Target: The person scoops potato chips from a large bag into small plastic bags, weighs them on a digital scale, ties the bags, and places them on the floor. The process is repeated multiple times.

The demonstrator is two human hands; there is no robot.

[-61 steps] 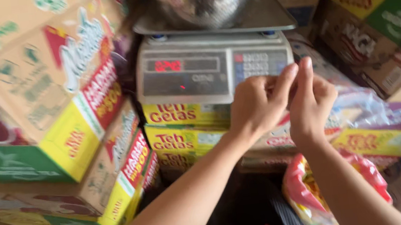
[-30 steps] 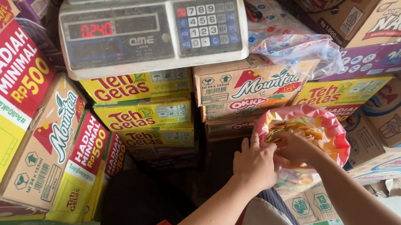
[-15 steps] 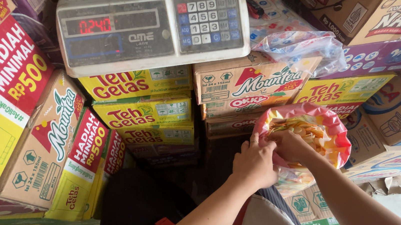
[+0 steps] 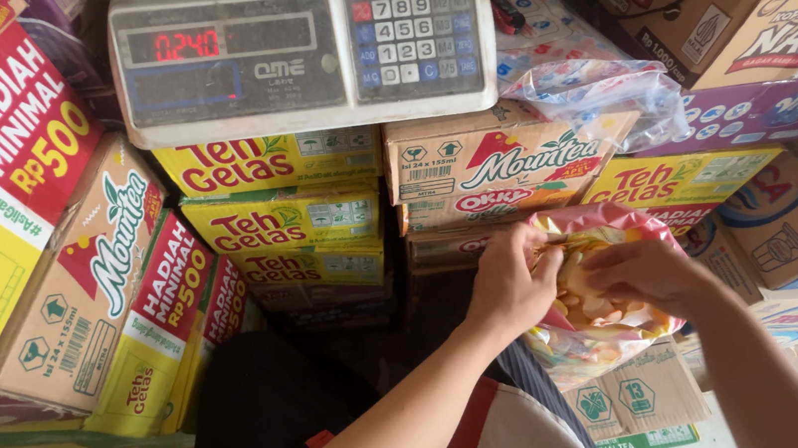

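down low in front of the stacked boxes (image 4: 289,222), the left hand (image 4: 511,281) pinches the bag (image 4: 602,331) rim, fingers curled shut on it, holding the mouth wide; the right hand (image 4: 645,276) is closed on the opposite edge, over the crackers (image 4: 593,302), beneath the scale (image 4: 304,45).

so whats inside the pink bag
The pink bag holds pale yellow round crackers. Both the left hand and right hand cover part of them; the bottom is hidden.

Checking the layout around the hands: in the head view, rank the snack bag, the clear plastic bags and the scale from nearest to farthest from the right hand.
1. Snack bag, under the right hand.
2. Clear plastic bags, above.
3. Scale, upper left.
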